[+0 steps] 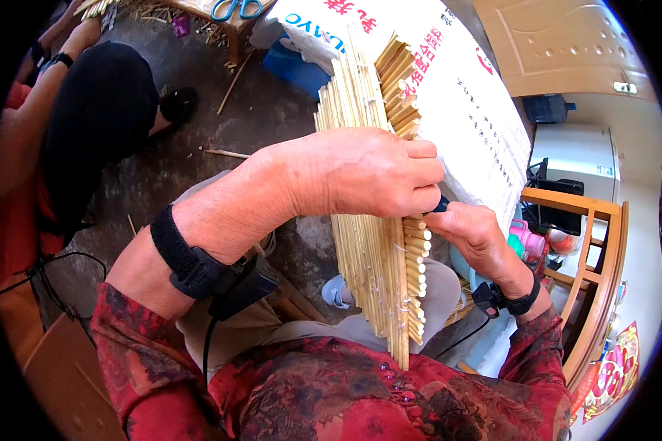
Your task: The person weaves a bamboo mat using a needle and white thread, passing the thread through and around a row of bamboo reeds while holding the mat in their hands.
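Basically, a panel of pale stalks [368,257] runs lengthwise over the person's lap, a second layer of cut ends along its right edge, thin ties across. Left hand [379,173] lies over its middle, fingers curled at the right edge; right hand [474,231] just beside, fingers bent toward a small dark item [439,205] between them. Can't tell which hand grips it, or what the left closes on.

Left forearm and hand block the panel's middle; far end hides part of the white sack's [467,110] left edge. Sack carries red, blue and black print. Red-and-gold paper [616,371] at lower right has ornate lettering, too distorted to read.

Containers: pink bottle [528,239] beyond the right hand, blue water jug [555,109] under the wooden cabinet [566,48]; contents unclear. Scissors [235,9] at wooden table's [232,28] near right corner. Co-worker [99,110] at left, by more stalks [95,8].
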Motion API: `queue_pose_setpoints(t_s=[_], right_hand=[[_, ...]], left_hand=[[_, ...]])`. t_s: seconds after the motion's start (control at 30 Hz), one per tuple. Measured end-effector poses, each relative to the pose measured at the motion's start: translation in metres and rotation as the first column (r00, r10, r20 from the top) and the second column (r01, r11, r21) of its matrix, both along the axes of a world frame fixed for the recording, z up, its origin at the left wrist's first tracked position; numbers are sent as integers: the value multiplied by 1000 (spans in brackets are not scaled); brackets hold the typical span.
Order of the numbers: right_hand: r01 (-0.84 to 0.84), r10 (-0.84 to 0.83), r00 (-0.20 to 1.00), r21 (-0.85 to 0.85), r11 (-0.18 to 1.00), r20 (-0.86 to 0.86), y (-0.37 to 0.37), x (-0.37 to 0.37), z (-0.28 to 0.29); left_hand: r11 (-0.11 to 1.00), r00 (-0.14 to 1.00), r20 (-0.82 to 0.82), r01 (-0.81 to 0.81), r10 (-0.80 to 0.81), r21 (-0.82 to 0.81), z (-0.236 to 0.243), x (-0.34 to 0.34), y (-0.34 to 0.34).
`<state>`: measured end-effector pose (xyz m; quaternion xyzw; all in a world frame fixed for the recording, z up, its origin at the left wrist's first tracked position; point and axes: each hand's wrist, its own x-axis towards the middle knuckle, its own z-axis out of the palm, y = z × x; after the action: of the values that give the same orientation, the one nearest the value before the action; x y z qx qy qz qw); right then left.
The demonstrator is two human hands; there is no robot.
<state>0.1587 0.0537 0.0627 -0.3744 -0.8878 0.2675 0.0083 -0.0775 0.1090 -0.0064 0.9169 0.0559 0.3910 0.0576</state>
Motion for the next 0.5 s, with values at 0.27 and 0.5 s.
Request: queue_pose_setpoints(t_s=[0.27,0.5], right_hand=[[-28,28,1000,-2,1000,6,1,-3,0],[-3,2,999,-39,999,-36,0,-10,-2]], left_hand=[[1000,1000,-13,-12,13,15,-2,-1,-1],[1000,1000,15,-20,20,22,-4,-1,-1]])
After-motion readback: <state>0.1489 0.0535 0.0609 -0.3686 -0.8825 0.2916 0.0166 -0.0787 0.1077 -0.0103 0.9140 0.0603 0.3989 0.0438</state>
